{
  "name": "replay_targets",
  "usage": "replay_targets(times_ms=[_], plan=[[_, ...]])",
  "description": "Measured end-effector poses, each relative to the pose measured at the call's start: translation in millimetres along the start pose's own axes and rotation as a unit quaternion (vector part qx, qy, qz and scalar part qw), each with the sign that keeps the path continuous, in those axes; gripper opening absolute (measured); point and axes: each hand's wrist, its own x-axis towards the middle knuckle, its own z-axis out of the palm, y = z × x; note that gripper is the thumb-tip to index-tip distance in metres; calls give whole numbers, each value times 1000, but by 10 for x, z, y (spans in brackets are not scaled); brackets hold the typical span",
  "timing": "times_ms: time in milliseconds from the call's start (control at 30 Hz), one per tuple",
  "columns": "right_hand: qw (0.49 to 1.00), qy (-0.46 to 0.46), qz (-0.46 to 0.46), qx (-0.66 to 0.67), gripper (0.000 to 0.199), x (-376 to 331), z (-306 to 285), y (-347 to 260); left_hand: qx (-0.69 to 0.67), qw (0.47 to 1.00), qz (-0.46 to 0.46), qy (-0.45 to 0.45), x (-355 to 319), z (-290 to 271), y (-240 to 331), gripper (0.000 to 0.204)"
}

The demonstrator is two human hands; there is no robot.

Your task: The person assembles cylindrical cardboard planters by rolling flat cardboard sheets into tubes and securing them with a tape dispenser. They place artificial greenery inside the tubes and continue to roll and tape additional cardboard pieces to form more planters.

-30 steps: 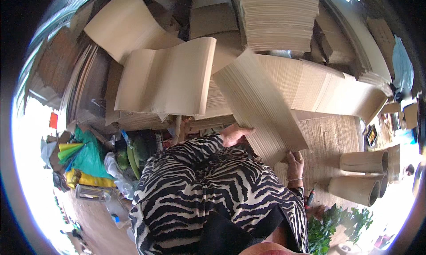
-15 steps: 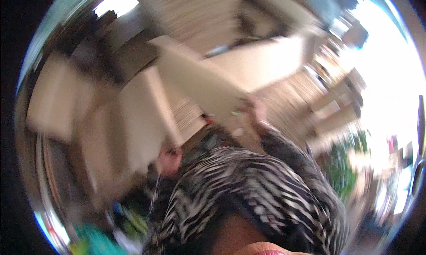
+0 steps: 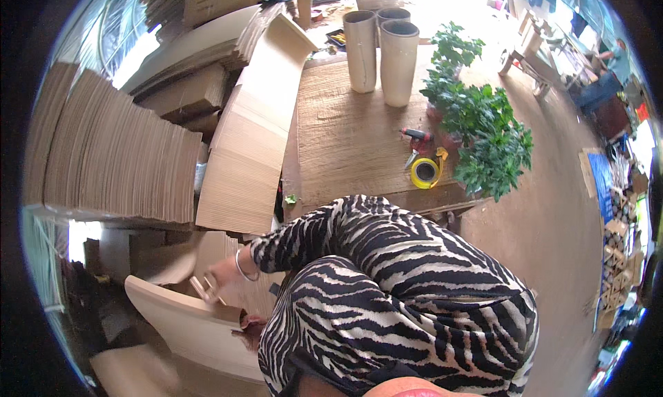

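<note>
The left hand (image 3: 219, 272) grips the top edge of a cardboard sheet (image 3: 186, 324) low at the left, beside the worktop (image 3: 352, 141). The right hand (image 3: 252, 326) touches it; its grip I cannot tell.

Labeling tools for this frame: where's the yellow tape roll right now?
Head view, right of centre: the yellow tape roll lies on the wooden table, beside the red-handled tool and close to the potted plant.
</note>
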Motion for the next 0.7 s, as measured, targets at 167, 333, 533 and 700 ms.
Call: replay_targets(times_ms=[167,333,533,700], plan=[[993,62,-45,-89,60,-172,189,-41,34,998,-40,-25,21,241,-250,33],[985,115,-77,-105,38,-549,-250,-203,44,994,-88,-44,-19,375,-589,35],[982,87,-165,-11,37,-1260,-1250,-63,-20,999,-22,-37,-287,126,-286,38],[918,347,-21,189,28,-2169,-2196,660,-75,995,53,-46,-552,-61,-34,40]])
